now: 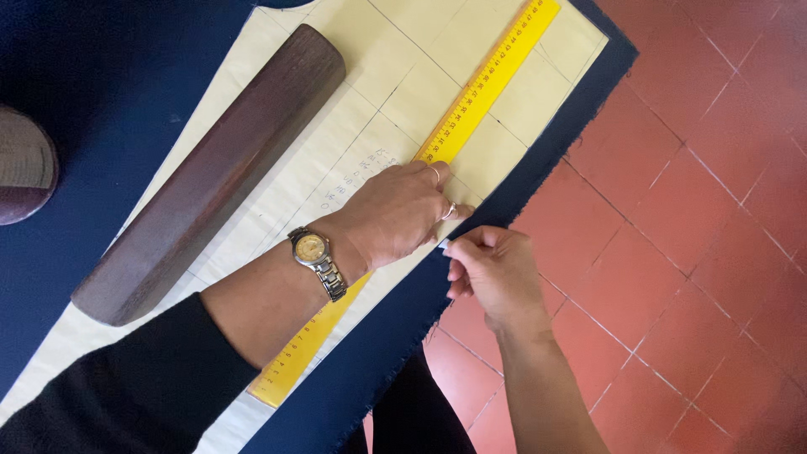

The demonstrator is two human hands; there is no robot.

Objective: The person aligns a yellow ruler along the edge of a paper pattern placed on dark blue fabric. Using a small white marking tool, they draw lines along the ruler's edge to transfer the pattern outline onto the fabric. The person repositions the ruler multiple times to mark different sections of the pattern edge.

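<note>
- Left hand (393,214) flat on the yellow ruler (471,97), fingers spread open, pressing it down, gripping nothing.
- Rings on two fingers of that hand; a metal watch (315,256) on the wrist; a black sleeve (126,395) higher up the arm.
- Ruler lying slantwise on the cream paper (387,92), from bottom left to top right, its middle hidden under the hand.
- Right hand (492,269) just beside the left, at the paper's edge, fingertips pinched shut on something small and pale; too small to tell what.
- Paper spread on dark blue cloth (109,84), thin pencil lines and small scribbles drawn on it.
- Long brown wood block (210,168) resting on the paper, left of the ruler, well apart from both hands.
- Red tile floor (706,210) on the right.
</note>
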